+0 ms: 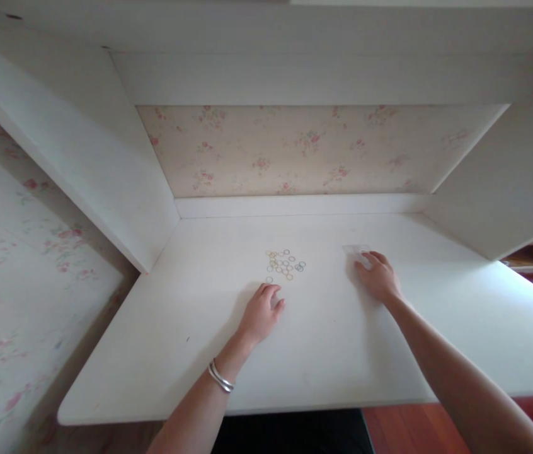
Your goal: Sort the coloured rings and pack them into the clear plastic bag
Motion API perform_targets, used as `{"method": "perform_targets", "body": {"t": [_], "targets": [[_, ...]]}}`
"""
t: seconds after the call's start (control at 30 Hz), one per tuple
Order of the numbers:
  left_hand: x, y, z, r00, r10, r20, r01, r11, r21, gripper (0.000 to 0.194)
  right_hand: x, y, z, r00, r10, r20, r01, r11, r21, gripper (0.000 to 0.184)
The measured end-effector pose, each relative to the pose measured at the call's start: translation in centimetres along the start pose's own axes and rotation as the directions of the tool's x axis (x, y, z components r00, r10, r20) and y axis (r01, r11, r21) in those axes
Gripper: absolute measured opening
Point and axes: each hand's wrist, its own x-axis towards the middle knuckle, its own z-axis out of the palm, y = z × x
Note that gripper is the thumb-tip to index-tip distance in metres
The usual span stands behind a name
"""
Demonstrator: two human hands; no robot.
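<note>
- From where I stand, the small rings [286, 263] lie flat in a loose cluster near the middle of the white desk [323, 353], some overlapping; I see yellowish, orange and dark greenish ones.
- The left hand [259, 313] is on the person's side of the cluster, its fingers loosely bent and the thumb apart from them, with nothing visible in its grasp. One ring sits just beyond its fingertips.
- The right hand [380, 277] is well to the right of the rings, fingers curled at a clear plastic piece [354, 250] on the desktop. I can't tell whether they pinch it or only rest on it.
- A silvery bracelet [220, 376] circles the left wrist.
- Behind the desktop, floral wallpaper [266, 148] shows between white panels.
- Reddish flooring [408, 429] shows below the front edge.
</note>
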Motion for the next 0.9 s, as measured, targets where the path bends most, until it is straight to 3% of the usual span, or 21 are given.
{"method": "perform_targets", "body": {"t": [0.1, 0.2, 0.27, 0.33, 0.47, 0.7, 0.9], "targets": [[0.5, -0.3, -0.9, 0.999, -0.048, -0.007, 0.049, 0.999, 0.017, 0.016, -0.9, -1.5, -0.3, 0.990, -0.080, -0.116, 0.077, 0.997, -0.024, 0.048], [1.0, -0.7, -1.6, 0.995, -0.095, -0.016, 0.095, 0.994, 0.053, 0.017, -3.0, -5.2, -0.5, 0.949, -0.151, -0.277, 0.183, 0.979, 0.091, 0.037], [1.4, -0.9, -1.7, 0.991, -0.132, -0.010, 0.133, 0.989, 0.063, 0.018, -4.8, -8.5, -0.4, 0.951, -0.191, -0.244, 0.255, 0.929, 0.267, 0.034], [2.0, -1.2, -1.8, 0.986, -0.166, -0.001, 0.165, 0.983, 0.074, 0.019, -6.6, -11.8, 0.1, 0.970, -0.194, -0.149, 0.239, 0.880, 0.411, 0.034], [3.0, -1.6, -2.0, 0.984, -0.173, 0.032, 0.166, 0.973, 0.162, 0.021, -8.9, -15.9, 1.3, 0.944, -0.330, -0.013, 0.301, 0.844, 0.444, 0.029], [3.2, -1.5, -2.1, 0.985, -0.157, 0.069, 0.126, 0.935, 0.333, 0.022, -9.7, -15.7, 2.1, 0.900, -0.417, 0.124, 0.374, 0.887, 0.270, 0.025], [2.8, -0.8, -1.9, 0.982, -0.180, 0.060, 0.141, 0.902, 0.407, 0.027, -9.7, -15.7, 2.0, 0.871, -0.457, 0.179, 0.410, 0.878, 0.248, 0.023]]}}
